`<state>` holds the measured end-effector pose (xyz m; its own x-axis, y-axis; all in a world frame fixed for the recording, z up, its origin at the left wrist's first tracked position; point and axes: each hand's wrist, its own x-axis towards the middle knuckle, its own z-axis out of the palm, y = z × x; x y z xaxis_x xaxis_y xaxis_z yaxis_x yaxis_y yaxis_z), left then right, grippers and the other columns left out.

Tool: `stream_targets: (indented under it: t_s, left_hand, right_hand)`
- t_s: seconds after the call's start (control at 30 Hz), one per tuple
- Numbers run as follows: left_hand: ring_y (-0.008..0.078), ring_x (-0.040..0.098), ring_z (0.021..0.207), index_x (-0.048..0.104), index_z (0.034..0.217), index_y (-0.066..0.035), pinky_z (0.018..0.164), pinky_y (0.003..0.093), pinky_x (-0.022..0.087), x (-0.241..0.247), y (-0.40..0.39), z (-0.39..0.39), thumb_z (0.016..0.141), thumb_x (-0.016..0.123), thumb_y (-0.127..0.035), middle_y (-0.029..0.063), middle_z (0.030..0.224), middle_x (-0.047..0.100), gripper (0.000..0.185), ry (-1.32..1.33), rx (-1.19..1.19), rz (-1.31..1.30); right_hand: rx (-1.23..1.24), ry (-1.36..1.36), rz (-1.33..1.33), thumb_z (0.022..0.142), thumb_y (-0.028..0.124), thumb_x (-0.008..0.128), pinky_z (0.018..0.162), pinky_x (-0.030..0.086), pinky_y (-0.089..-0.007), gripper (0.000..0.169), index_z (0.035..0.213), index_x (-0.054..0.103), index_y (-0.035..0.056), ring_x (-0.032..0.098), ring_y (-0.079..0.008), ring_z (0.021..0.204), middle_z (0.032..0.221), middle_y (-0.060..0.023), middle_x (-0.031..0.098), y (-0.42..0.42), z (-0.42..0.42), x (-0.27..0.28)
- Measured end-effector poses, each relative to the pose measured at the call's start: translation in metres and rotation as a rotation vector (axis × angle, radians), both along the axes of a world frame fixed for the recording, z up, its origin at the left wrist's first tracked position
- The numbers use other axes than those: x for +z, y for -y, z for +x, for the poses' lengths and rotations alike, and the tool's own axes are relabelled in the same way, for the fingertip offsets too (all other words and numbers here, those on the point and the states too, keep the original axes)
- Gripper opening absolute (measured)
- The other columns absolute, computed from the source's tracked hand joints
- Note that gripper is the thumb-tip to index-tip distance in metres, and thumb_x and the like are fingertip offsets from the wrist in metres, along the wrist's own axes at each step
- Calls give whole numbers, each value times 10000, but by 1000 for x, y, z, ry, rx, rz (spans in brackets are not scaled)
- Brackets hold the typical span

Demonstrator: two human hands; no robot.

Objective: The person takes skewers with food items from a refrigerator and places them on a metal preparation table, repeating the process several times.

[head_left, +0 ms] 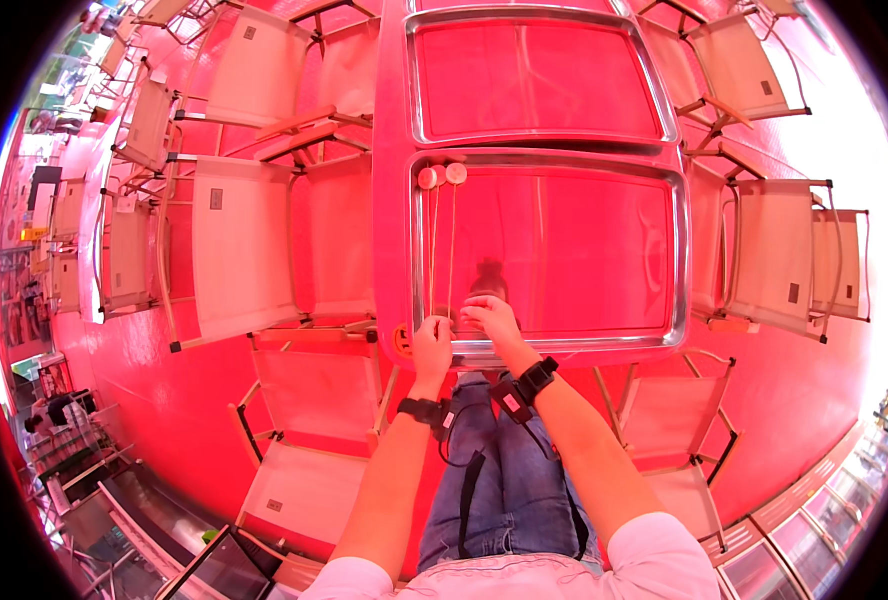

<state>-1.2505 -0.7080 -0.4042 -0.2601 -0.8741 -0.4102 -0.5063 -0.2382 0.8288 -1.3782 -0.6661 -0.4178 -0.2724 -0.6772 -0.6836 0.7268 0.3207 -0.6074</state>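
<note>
A shiny metal tray (pixel 680 262) lies before me on the table. Along its left side run thin wooden sticks (pixel 452 240) with pale, round pieces (pixel 456 173) at their far ends; what the pieces are is unclear. My left hand (pixel 432 351) is at the tray's near left corner, fingertips pinched on the near ends of the sticks. Just to its right, over the near rim, my right hand (pixel 498 322) has its fingers bent and slightly apart, with nothing visible in them. A dark reflection shows in the tray beyond that hand.
A second metal tray (pixel 541 139) adjoins the first on the far side. Fabric folding chairs (pixel 245 240) line the table's left, with more chairs (pixel 770 255) on its right. Two chairs flank my legs, including one at left (pixel 305 480). Glass-fronted cases (pixel 811 532) stand behind at right.
</note>
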Motion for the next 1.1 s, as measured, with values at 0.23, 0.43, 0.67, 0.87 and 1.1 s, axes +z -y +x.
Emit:
stream_targets:
  t_s: [0.23, 0.43, 0.67, 0.87, 1.1]
  left_hand:
    - [111, 518, 558, 562, 772, 12, 533, 251, 403, 44, -16, 26, 820, 473, -123, 65, 600, 534, 168, -65, -62, -45]
    - [77, 487, 527, 563, 840, 0, 482, 232, 384, 113, -36, 37, 806, 442, -26, 31, 581, 509, 129, -220, 1, -84]
    - [80, 466, 497, 572, 867, -8, 462, 229, 369, 176, -69, 75, 796, 435, -7, 15, 559, 490, 154, -159, 148, -198]
    - [61, 469, 511, 563, 853, 7, 463, 207, 369, 232, -132, 114, 827, 475, -79, 1, 588, 501, 126, -166, 383, -243]
    - [61, 491, 534, 568, 830, -9, 477, 213, 386, 295, -227, 195, 834, 517, -172, 0, 615, 533, 170, -161, 526, -353]
  right_hand:
    - [-61, -13, 5, 793, 56, 547, 650, 494, -227, 193, 967, 509, -19, 593, -156, 757, 857, -113, 597, -33, -33, 66]
    - [-249, -21, -11, 786, 25, 538, 627, 508, -227, 172, 950, 516, -19, 599, -168, 719, 830, -120, 599, -70, -49, 120]
    - [-114, 28, -116, 782, 26, 543, 629, 508, -235, 178, 953, 515, -17, 596, -170, 727, 842, -112, 595, -78, -44, 142]
    - [270, 53, -205, 784, 41, 545, 652, 499, -239, 153, 931, 530, -2, 591, -160, 730, 833, -94, 595, -57, 23, 187]
    - [1122, 61, -483, 802, 76, 550, 651, 481, -220, 100, 883, 544, 16, 580, -130, 717, 796, -56, 589, -85, 167, 274]
